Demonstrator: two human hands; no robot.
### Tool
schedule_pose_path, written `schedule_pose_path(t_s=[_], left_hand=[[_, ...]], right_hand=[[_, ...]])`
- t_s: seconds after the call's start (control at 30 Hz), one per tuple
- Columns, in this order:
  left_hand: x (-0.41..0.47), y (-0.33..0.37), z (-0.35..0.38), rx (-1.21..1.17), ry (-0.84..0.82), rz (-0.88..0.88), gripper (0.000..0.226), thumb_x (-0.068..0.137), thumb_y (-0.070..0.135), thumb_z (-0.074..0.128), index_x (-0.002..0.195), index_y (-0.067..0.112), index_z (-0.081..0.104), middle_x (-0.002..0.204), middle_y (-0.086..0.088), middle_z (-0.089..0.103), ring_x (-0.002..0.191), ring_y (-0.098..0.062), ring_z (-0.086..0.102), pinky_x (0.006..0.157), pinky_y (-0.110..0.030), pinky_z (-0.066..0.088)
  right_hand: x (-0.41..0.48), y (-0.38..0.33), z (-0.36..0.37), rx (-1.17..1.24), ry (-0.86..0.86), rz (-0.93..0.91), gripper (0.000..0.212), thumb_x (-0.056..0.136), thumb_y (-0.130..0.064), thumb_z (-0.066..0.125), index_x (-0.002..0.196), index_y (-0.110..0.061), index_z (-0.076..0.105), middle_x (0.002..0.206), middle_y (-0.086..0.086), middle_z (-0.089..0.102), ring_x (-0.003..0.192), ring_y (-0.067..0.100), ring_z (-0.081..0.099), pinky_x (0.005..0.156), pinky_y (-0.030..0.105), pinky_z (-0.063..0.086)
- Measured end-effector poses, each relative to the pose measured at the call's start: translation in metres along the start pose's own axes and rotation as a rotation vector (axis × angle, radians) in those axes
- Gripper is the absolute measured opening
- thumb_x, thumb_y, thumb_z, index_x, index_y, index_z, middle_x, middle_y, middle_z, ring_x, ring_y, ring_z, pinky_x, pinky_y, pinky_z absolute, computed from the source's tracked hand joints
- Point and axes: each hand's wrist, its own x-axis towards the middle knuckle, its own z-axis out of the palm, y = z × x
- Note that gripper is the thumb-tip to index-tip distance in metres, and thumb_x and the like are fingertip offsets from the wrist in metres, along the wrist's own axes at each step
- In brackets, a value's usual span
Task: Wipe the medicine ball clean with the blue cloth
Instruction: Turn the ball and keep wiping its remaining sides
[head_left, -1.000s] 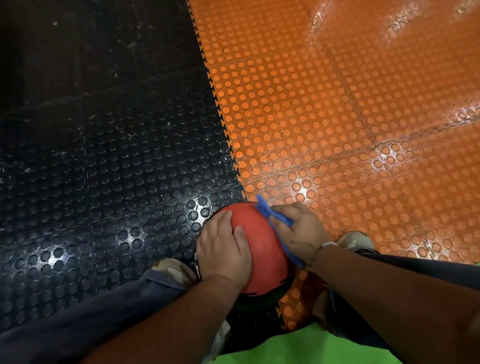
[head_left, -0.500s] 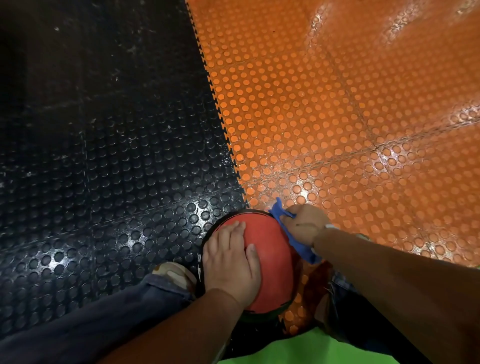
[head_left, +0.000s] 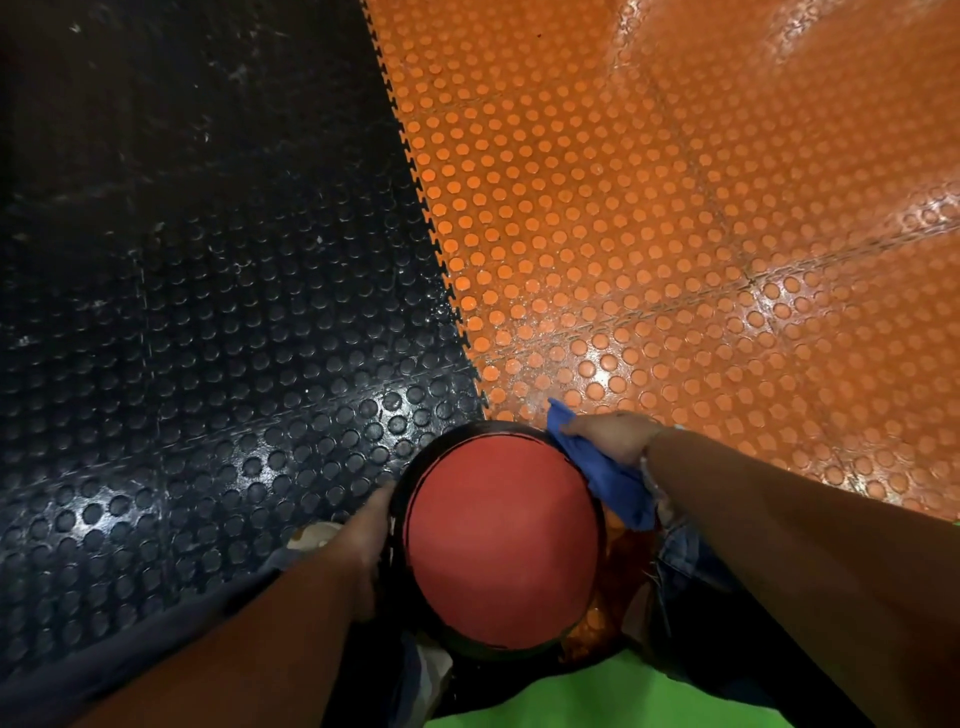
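A red medicine ball (head_left: 501, 540) with black bands sits between my knees at the bottom centre. My left hand (head_left: 363, 540) clasps its left side, fingers curled round the black edge. My right hand (head_left: 613, 436) presses the blue cloth (head_left: 605, 473) against the ball's upper right side. The cloth hangs down along the ball's right edge. The ball's underside and far side are hidden.
The floor is studded rubber tiles, black (head_left: 197, 322) on the left and orange (head_left: 675, 218) on the right, joined by a toothed seam. My legs in dark trousers (head_left: 691, 571), a shoe (head_left: 311, 535) and a green shirt hem (head_left: 608, 696) frame the ball.
My left hand has slid from the ball's top down to its left side, baring the red face. My right hand and the cloth have moved to the upper right edge.
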Motion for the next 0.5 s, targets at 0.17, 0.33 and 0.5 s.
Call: schedule_pose_path(t_s=[0.17, 0.33, 0.5], left_hand=[[0.01, -0.001, 0.003, 0.0, -0.127, -0.021, 0.078, 0.076, 0.077, 0.046, 0.093, 0.006, 0.075, 0.093, -0.023, 0.071, 0.081, -0.035, 0.067, 0.072, -0.039, 0.052], [-0.002, 0.004, 0.018, 0.02, -0.141, 0.073, 0.07, 0.072, 0.078, 0.048, 0.084, 0.014, 0.076, 0.09, -0.014, 0.073, 0.075, -0.028, 0.069, 0.066, -0.034, 0.053], [0.0, 0.021, 0.025, -0.021, 0.047, 0.439, 0.09, 0.045, 0.073, 0.061, 0.125, 0.034, 0.049, 0.117, -0.003, 0.063, 0.103, -0.028, 0.062, 0.092, -0.052, 0.05]], right_hand=[[0.001, 0.015, 0.015, 0.237, -0.039, 0.074, 0.097, 0.052, -0.07, 0.075, 0.122, -0.006, 0.056, 0.121, 0.012, 0.06, 0.098, 0.029, 0.061, 0.083, 0.038, 0.051], [-0.008, 0.03, 0.013, 0.42, 0.064, -0.046, 0.044, 0.068, -0.056, 0.072, 0.077, -0.013, 0.067, 0.087, 0.009, 0.068, 0.078, 0.027, 0.064, 0.07, 0.033, 0.05], [0.008, 0.009, 0.002, 0.563, 0.191, -0.058, 0.08, 0.052, -0.07, 0.069, 0.104, -0.009, 0.067, 0.106, 0.012, 0.067, 0.093, 0.035, 0.064, 0.085, 0.049, 0.052]])
